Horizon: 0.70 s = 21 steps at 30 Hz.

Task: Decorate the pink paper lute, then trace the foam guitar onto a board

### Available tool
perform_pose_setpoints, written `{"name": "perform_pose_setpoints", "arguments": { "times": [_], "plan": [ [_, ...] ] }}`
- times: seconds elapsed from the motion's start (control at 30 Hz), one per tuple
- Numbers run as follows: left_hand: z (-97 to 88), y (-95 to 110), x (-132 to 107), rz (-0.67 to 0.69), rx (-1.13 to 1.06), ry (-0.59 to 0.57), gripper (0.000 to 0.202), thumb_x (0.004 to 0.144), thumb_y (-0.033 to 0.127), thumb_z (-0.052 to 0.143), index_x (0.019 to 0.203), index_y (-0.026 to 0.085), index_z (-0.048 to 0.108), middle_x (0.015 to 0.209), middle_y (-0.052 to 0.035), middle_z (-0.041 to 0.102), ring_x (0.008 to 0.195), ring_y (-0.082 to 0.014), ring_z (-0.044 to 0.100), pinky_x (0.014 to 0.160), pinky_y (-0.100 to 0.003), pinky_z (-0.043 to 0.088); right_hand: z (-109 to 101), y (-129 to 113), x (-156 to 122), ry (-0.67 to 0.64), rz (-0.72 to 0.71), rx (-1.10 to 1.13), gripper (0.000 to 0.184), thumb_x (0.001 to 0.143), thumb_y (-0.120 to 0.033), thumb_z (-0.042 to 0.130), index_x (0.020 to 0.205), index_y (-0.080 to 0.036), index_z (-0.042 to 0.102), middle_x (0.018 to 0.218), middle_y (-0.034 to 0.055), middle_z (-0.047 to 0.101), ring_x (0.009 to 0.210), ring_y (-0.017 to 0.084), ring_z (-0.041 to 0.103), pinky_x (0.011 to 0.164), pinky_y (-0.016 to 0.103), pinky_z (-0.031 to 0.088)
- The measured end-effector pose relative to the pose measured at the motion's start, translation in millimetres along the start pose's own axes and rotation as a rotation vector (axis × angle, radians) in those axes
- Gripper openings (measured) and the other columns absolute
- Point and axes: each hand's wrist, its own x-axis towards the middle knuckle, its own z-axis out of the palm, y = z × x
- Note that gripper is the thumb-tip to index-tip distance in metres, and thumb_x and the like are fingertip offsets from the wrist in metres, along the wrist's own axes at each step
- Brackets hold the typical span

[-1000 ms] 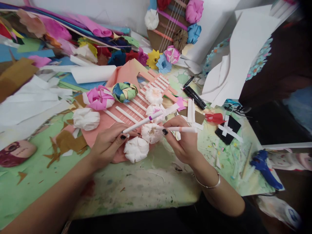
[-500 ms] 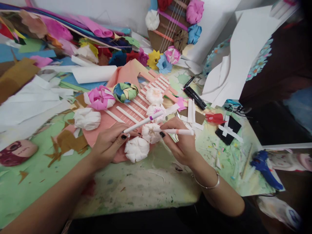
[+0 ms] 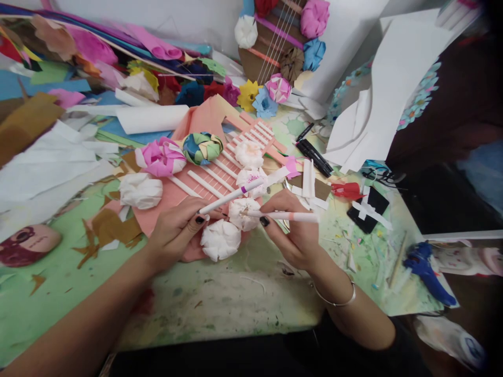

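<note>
My left hand (image 3: 178, 225) is closed on a white marker with a purple band (image 3: 231, 196), which slants up to the right over the paper flowers. Between thumb and fingers of my right hand (image 3: 291, 228) lies a white marker with an orange band (image 3: 291, 215), its tip at a white paper flower with brownish specks (image 3: 244, 213). Below that sits a plain white paper flower (image 3: 220, 240); above it is a white one with pink specks (image 3: 251, 180). The flowers rest on a salmon paper guitar (image 3: 196, 183) with white strips, beside a pink-and-white flower (image 3: 161, 157) and a blue-green one (image 3: 203, 148).
Black markers (image 3: 314, 157) lie right of the guitar. A blue glue gun (image 3: 430, 272) is at the table's right edge. Paper scraps (image 3: 113, 228) and a computer mouse (image 3: 29, 245) lie left. A brown paper guitar with flowers (image 3: 271, 47) leans at the back.
My right hand has shifted slightly to the right with the orange-banded marker, whose tip stays near the speckled flower. My left hand and its marker have not visibly moved.
</note>
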Motion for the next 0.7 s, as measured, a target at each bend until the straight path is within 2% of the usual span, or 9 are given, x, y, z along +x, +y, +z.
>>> {"name": "perform_pose_setpoints", "arguments": {
  "times": [0.1, 0.27, 0.43, 0.6, 0.7],
  "plan": [
    [0.2, -1.1, -0.6, -0.004, 0.0, 0.002, 0.031, 0.095, 0.024, 0.039, 0.106, 0.02, 0.068, 0.102, -0.0078, 0.067, 0.092, -0.0217, 0.059, 0.08, -0.035, 0.044, -1.3, -0.8, 0.5, -0.04, 0.006, -0.01, 0.014, 0.085, -0.009, 0.05, 0.094, -0.02, 0.052, 0.084, 0.0029, 0.059, 0.076, 0.015, 0.05, 0.069, 0.033, 0.043],
    [0.4, -1.1, -0.8, -0.006, -0.013, 0.013, 0.03, 0.094, 0.023, 0.041, 0.107, 0.02, 0.068, 0.102, -0.0081, 0.067, 0.096, -0.0222, 0.059, 0.079, -0.034, 0.044, -6.4, -1.8, -0.2, 0.07, -0.01, 0.065, 0.014, 0.081, -0.008, 0.051, 0.088, -0.019, 0.053, 0.078, 0.0023, 0.057, 0.074, 0.015, 0.05, 0.068, 0.033, 0.042],
    [0.4, -1.2, -0.5, -0.011, -0.018, 0.003, 0.03, 0.094, 0.024, 0.04, 0.106, 0.021, 0.068, 0.101, -0.0074, 0.067, 0.093, -0.0219, 0.059, 0.082, -0.036, 0.043, -4.0, -0.8, -0.8, -0.025, 0.019, 0.006, 0.009, 0.082, -0.01, 0.051, 0.086, -0.018, 0.052, 0.077, 0.0025, 0.056, 0.071, 0.014, 0.048, 0.066, 0.032, 0.041],
    [0.4, 0.1, 0.1, -0.008, -0.004, 0.004, 0.03, 0.094, 0.023, 0.04, 0.105, 0.021, 0.068, 0.098, -0.007, 0.067, 0.091, -0.0213, 0.058, 0.08, -0.035, 0.043, -4.3, -1.5, -0.1, 0.025, 0.007, 0.0, 0.01, 0.082, -0.009, 0.051, 0.086, -0.018, 0.052, 0.076, 0.0021, 0.056, 0.071, 0.013, 0.049, 0.066, 0.031, 0.041],
    [0.0, 0.8, 0.2, 0.008, -0.007, 0.006, 0.03, 0.094, 0.023, 0.04, 0.105, 0.021, 0.068, 0.099, -0.007, 0.067, 0.09, -0.0206, 0.058, 0.081, -0.035, 0.044, -5.2, -1.2, -0.2, 0.002, 0.011, -0.026, 0.01, 0.082, -0.009, 0.05, 0.086, -0.018, 0.053, 0.077, 0.0024, 0.057, 0.071, 0.013, 0.049, 0.066, 0.031, 0.041]
  ]
}}
